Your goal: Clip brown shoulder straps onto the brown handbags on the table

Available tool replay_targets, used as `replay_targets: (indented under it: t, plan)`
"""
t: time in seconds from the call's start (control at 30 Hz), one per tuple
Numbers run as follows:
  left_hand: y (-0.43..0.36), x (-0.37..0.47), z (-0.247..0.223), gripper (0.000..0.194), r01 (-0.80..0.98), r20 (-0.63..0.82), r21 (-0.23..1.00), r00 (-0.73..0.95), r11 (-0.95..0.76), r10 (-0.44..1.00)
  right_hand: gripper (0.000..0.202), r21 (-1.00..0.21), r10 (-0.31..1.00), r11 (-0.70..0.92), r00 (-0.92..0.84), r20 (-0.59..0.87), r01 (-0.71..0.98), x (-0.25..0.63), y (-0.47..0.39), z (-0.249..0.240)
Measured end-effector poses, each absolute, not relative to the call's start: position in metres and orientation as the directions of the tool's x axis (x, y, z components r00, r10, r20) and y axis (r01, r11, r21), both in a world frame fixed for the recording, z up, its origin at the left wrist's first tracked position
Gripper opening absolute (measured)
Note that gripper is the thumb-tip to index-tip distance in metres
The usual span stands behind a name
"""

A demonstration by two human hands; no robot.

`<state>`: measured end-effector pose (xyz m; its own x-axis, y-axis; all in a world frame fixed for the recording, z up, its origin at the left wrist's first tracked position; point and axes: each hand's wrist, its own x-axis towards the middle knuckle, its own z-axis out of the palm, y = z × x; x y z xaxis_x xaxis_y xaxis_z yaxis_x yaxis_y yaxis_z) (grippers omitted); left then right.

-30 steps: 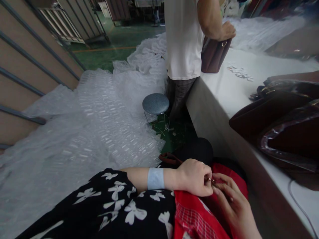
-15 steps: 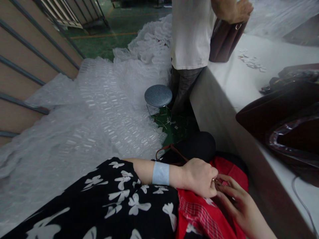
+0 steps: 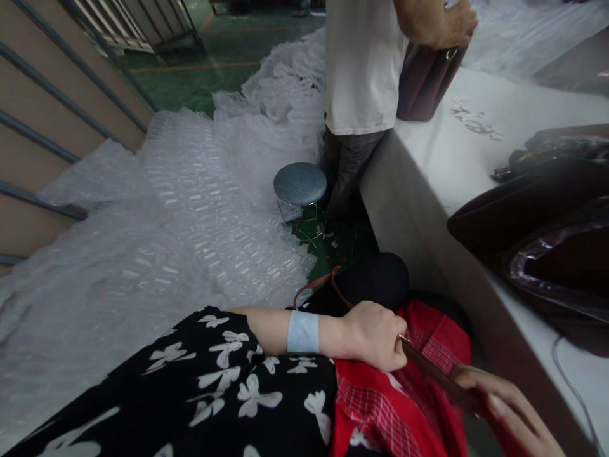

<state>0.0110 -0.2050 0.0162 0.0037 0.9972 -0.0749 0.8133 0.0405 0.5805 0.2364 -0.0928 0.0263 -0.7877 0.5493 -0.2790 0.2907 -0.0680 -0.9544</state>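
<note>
A brown leather strap (image 3: 434, 373) with a gold-coloured metal fitting at one end runs between my two hands. My left hand (image 3: 373, 335), with a pale blue band (image 3: 303, 331) at its wrist, is closed around the fitting end over my lap. Lower right, my right hand (image 3: 511, 406) pinches the strap further along, slightly blurred. Behind my left wrist a brown strap loop (image 3: 318, 285) rises; whether it joins the held piece is hidden. Under the hands lies red checked cloth (image 3: 385, 403).
To the right, a white table (image 3: 428, 155) carries dark brown bags (image 3: 533, 197) and small white pieces (image 3: 476, 120). A co-worker (image 3: 359, 70) stands ahead, hand on a brown bag (image 3: 425, 82). Bubble wrap (image 3: 185, 209) heaps on the left; a round stool (image 3: 299, 184) stands in front.
My right hand has moved away from the left, down and to the right, and the brown strap now stretches between them. My left hand stays closed, shifted slightly left.
</note>
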Motion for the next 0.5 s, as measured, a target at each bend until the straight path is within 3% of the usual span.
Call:
replay_targets:
  t: [0.1,0.2,0.3,0.43,0.5]
  plan:
    - [-0.206,0.014,0.016,0.026,0.823,-0.064,0.569,0.056,-0.009,0.996,0.024,-0.853,0.309,0.077,-0.825,-0.472,0.517,0.220,-0.097,0.040]
    - [-0.208,0.015,0.013,0.023,0.788,-0.051,0.615,0.073,-0.026,0.996,0.034,-0.855,0.232,0.098,-0.847,-0.479,0.510,0.209,-0.104,0.041]
    - [-0.205,0.010,0.007,0.019,0.708,-0.007,0.706,0.019,-0.009,1.000,0.040,-0.942,0.394,-0.016,-0.864,-0.314,0.335,0.215,-0.101,0.038]
    - [-0.190,-0.007,0.002,0.016,0.611,-0.076,0.788,-0.030,0.078,0.997,0.050,-0.997,0.680,-0.018,-0.732,0.046,-0.079,0.236,-0.082,0.041]
    - [-0.181,-0.016,0.005,0.013,0.582,-0.137,0.808,0.031,0.093,0.990,0.058,-0.996,0.724,0.084,-0.687,0.067,-0.009,0.244,-0.072,0.045]
